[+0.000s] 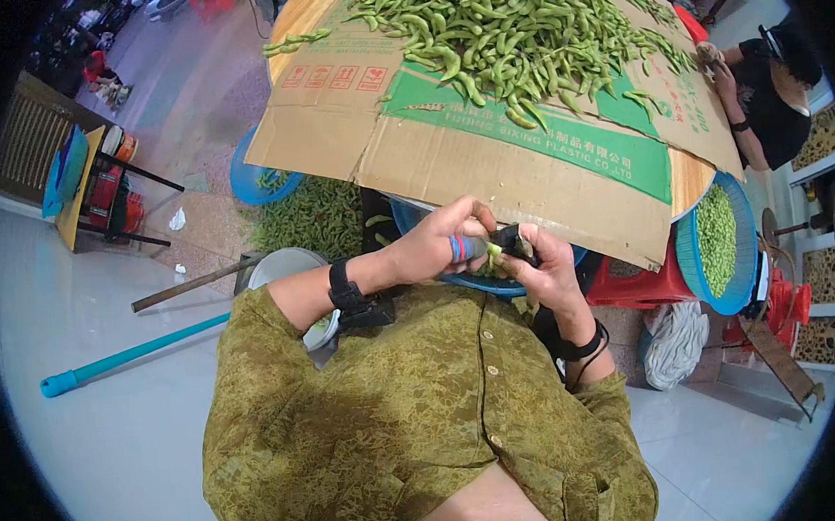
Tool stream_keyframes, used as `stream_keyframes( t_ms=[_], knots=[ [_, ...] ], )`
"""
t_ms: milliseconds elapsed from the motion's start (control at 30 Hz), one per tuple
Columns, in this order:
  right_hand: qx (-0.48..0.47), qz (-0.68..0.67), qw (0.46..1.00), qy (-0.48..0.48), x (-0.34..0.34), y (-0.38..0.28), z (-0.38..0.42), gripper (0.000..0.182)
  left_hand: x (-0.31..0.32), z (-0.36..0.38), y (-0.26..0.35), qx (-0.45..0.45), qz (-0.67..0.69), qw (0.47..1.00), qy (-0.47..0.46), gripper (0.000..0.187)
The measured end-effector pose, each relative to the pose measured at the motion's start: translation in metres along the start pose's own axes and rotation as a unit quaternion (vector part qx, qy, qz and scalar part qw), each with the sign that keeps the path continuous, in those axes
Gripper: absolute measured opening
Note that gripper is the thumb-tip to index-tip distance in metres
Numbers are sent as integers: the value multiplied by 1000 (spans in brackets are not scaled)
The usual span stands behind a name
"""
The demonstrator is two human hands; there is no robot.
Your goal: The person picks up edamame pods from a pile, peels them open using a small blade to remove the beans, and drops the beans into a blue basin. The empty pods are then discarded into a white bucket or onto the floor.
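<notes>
My left hand point(440, 245) and my right hand point(550, 266) meet in front of the table edge, both with fingers closed. Between their fingertips is a small light-green soybean pod point(495, 254), partly covered by the fingers. Red and blue bands wrap a digit of the left hand, and a black covering point(508, 239) shows at the fingertips between the hands. Just below them, a blue basin point(507, 285) is mostly hidden. Beyond the hands, a large heap of green soybean pods point(520, 42) lies on flattened cardboard point(517, 186) over a round wooden table.
Shelled green beans fill a blue basket point(689, 249) at the right. Pods cover the floor point(309, 219) at left, near another blue basin point(246, 179) and a white bucket point(283, 264). A teal pole point(142, 353) lies left. Another person point(772, 96) sits at the far right.
</notes>
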State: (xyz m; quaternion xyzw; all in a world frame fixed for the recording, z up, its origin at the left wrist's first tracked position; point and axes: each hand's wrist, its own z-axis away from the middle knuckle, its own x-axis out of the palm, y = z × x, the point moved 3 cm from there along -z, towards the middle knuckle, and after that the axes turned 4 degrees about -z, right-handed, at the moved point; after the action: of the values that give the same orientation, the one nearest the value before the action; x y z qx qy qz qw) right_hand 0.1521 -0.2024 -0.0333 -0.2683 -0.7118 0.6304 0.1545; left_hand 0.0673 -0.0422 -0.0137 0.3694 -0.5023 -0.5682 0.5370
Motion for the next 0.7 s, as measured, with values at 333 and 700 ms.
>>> stream_keyframes(
  t_ms=[333, 700],
  knots=[
    [46, -39, 998, 4, -4, 7, 4, 25, 3, -5, -2, 6, 52, 999, 6, 25],
    [134, -128, 982, -33, -7, 6, 7, 22, 7, -5, 1, 99, -51, 994, -9, 23]
  ],
)
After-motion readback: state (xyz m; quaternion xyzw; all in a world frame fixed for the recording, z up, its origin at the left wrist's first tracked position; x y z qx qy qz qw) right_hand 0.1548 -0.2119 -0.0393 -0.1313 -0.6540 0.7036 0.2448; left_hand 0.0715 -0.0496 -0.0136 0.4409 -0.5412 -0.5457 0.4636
